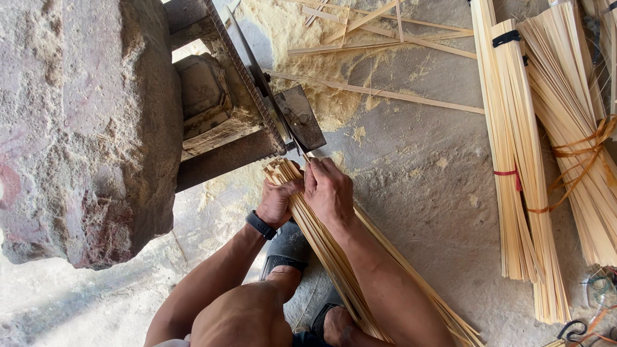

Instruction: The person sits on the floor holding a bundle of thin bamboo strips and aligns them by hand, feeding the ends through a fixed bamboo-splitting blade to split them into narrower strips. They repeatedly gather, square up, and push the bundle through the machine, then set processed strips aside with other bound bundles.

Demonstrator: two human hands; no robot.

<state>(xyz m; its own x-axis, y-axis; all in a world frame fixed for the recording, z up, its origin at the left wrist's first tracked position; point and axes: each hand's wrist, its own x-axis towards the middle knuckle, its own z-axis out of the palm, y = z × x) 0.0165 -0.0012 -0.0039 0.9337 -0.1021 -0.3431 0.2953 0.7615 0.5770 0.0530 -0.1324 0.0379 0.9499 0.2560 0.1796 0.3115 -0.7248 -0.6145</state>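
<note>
A long bundle of thin bamboo strips (334,257) runs from my lap up to a metal blade (270,96) fixed on a rusty iron stand (218,103). My left hand (277,200), with a black wristband, grips the bundle from the left just below its top end. My right hand (328,189) closes over the same bundle from the right, fingertips up near the blade's lower end. The strip ends (281,170) fan out slightly under the blade.
A large rough stone block (83,128) fills the left side. Tied bundles of bamboo strips (527,180) lie on the right. Loose strips and sawdust (334,77) cover the concrete floor beyond the blade. My sandalled feet (286,254) rest under the bundle.
</note>
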